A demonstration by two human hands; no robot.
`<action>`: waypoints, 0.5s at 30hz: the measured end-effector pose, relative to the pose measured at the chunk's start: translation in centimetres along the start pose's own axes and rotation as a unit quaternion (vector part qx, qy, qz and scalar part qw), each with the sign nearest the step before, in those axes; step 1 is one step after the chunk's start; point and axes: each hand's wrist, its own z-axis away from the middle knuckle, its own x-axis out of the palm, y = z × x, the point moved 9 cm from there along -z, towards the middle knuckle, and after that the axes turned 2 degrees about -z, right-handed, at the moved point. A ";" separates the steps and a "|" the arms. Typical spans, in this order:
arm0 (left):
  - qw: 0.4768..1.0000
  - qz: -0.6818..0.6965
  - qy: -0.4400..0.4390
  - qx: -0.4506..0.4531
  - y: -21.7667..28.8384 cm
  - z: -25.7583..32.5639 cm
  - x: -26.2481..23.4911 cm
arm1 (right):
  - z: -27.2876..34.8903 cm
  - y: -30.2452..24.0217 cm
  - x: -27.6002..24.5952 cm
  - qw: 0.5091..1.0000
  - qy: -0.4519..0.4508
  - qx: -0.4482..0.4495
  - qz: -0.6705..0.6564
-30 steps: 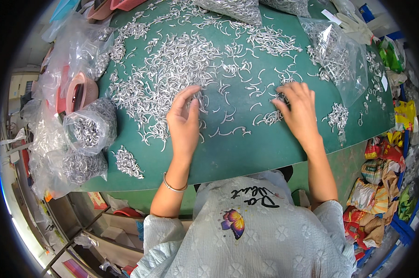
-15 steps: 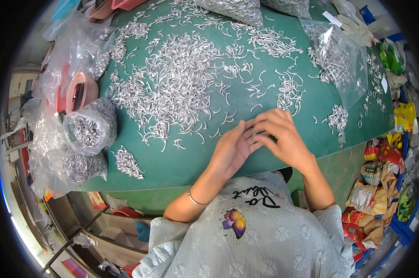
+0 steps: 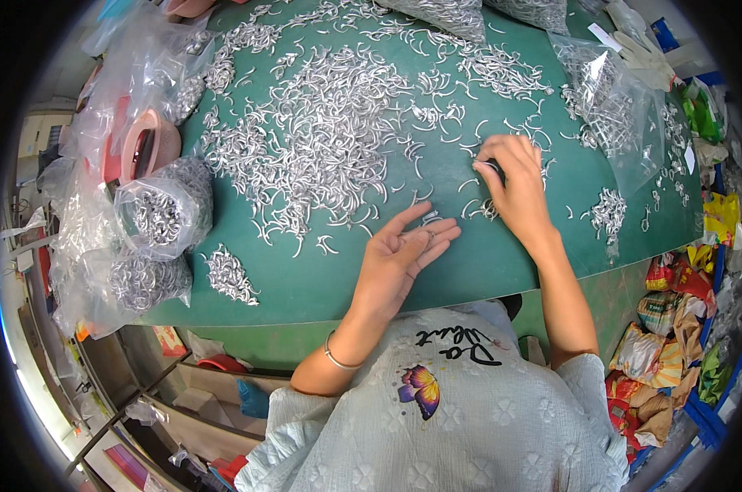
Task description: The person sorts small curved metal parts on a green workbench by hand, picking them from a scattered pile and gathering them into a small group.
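Small curved silver metal pieces [image 3: 338, 123] lie in a big loose heap on the green table [image 3: 305, 287]. Palm up near the table's front edge, my left hand [image 3: 399, 258] holds a small silver metal piece [image 3: 431, 217] among its fingers, the thumb bent over them. To its right and farther in, my right hand [image 3: 514, 184] pinches between thumb and fingertips at a thin curved metal piece [image 3: 486, 163], over the scattered pieces. Part of what the right fingers grip is hidden. Just below that hand lies a little cluster of pieces [image 3: 489, 208].
Clear bags of metal parts [image 3: 162, 217] stand at the left beside a pink basket [image 3: 162, 148]. Another bag [image 3: 613, 107] lies at the right, near a small pile [image 3: 609, 211]. A separate small pile [image 3: 230, 275] sits front left. Colourful packages [image 3: 650, 353] fill a shelf at right.
My hands were together over the table front. The right hand has moved away, up and to the right, to the scattered pieces; the left has stayed low, its palm turned up.
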 end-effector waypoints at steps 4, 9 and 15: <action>0.992 0.113 0.001 -0.049 -1.9 0.2 -0.5 | 1.0 0.2 -1.1 0.999 0.034 0.024 -0.009; 0.974 0.218 0.013 -0.065 -2.4 0.5 0.0 | 2.2 -2.2 -1.5 0.980 -0.021 0.046 -0.193; 0.988 0.128 -0.004 -0.090 -4.6 1.6 -1.7 | 2.2 -3.7 1.3 0.982 -0.078 0.015 -0.172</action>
